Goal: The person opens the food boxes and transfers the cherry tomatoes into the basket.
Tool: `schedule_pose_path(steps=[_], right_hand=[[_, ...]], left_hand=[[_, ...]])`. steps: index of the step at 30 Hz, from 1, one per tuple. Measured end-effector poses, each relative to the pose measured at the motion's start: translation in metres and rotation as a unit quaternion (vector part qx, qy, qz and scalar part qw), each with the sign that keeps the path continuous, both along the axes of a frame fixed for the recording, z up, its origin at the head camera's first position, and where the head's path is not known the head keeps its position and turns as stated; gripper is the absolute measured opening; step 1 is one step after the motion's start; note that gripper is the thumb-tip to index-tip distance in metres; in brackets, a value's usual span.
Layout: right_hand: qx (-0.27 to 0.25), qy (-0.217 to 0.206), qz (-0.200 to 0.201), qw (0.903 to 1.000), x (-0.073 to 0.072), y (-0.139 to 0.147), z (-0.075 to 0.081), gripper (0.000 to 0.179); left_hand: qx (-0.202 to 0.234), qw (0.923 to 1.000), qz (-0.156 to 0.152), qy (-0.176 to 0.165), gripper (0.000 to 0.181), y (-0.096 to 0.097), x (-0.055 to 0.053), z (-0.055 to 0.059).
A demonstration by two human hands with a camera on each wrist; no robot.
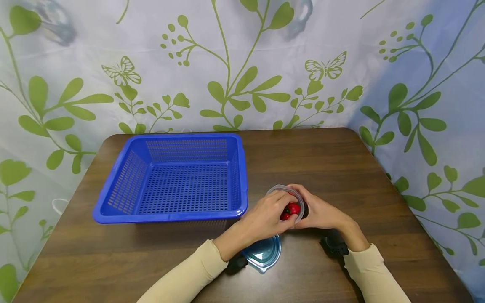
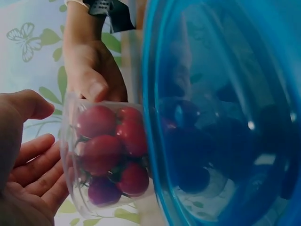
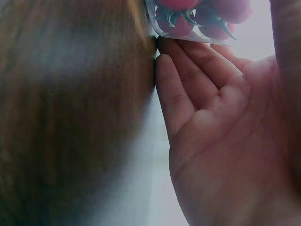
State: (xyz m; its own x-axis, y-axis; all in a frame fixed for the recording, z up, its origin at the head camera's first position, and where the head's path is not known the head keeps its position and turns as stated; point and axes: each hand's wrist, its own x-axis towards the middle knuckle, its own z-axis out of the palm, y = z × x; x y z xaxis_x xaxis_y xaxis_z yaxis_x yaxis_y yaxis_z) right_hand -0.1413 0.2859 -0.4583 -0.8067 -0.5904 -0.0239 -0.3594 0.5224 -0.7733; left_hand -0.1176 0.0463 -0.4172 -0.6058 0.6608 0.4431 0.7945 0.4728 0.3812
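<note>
A clear plastic container (image 2: 73, 188) holds several red cherry tomatoes (image 1: 293, 208) with green stems. My right hand (image 1: 320, 210) grips its side from the right; in the right wrist view, its fingers (image 3: 202, 70) lie along the container wall. My left hand (image 1: 267, 212) reaches over the mouth of the container from the left, its fingertips at the tomatoes. The left wrist view has the left fingers (image 2: 42, 165) loosely bent at the rim, with no tomato visible between them. On the table below the left hand lies a translucent blue lid (image 1: 263, 252).
A large blue plastic basket (image 1: 242, 181) with perforated walls stands on the left of the brown wooden table (image 1: 322, 155). Behind the table hangs a curtain (image 1: 212, 42) with green leaves and butterflies. Each wrist wears a black strapped device (image 1: 334, 245).
</note>
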Motion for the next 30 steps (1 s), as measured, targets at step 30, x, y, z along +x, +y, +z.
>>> schedule_pose_path(steps=[30], right_hand=[[0.005,0.006,-0.008,0.9999,0.002,-0.002,0.002,0.103]], left_hand=[[-0.012,0.9987,0.032,0.037,0.017,0.013,-0.01,-0.009]])
